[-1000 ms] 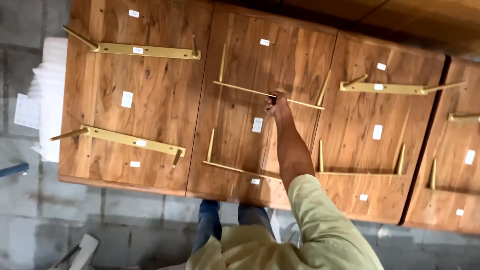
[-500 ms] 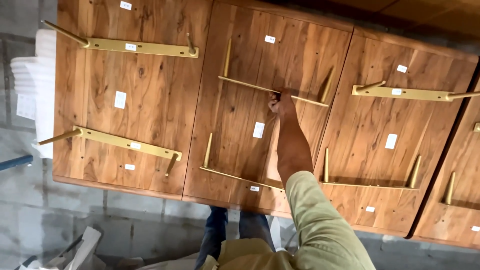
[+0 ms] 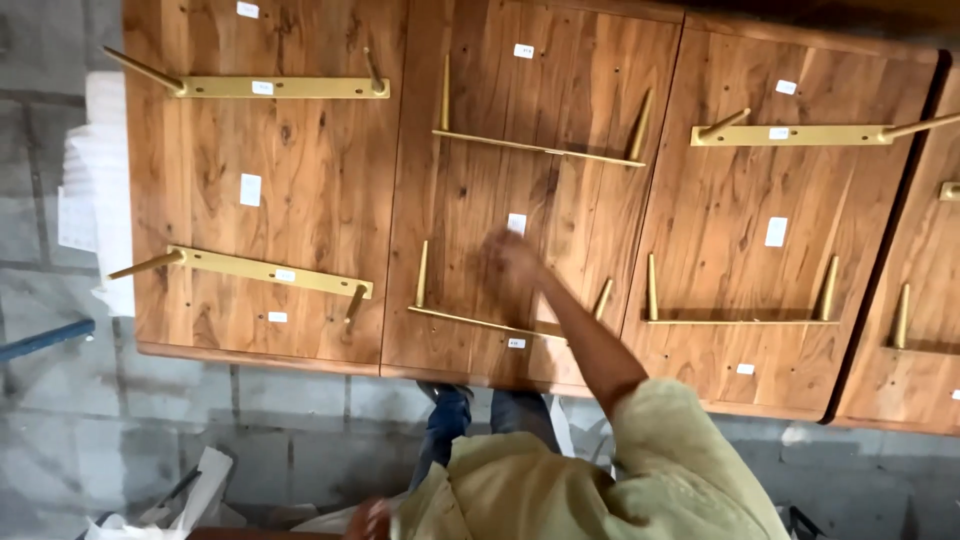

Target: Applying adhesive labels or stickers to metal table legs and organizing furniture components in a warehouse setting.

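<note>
1. Right hand (image 3: 512, 262) reaches forward with the arm stretched out from a pale green sleeve (image 3: 690, 460); it lies on the middle brown wooden panel (image 3: 530, 190), motion-blurred, so I cannot tell if the fingers are spread or closed on anything.
2. Left hand (image 3: 368, 520) shows only partly at the near edge, low by the body; its grip cannot be seen.
3. The middle brown wooden panel lies flat between two similar panels and carries two thin gold metal bars with pointed legs: a far bar (image 3: 540, 148) and a near bar (image 3: 480, 320). The hand is between them, close to the near bar.
4. A small white rectangular label (image 3: 516, 222) sits just beyond the hand.
5. The left wooden panel (image 3: 270, 190) has its own white label (image 3: 250, 189), and the right wooden panel (image 3: 770, 220) has one (image 3: 775, 231) also.
6. A white foam stack (image 3: 95, 190) is at the far left.
</note>
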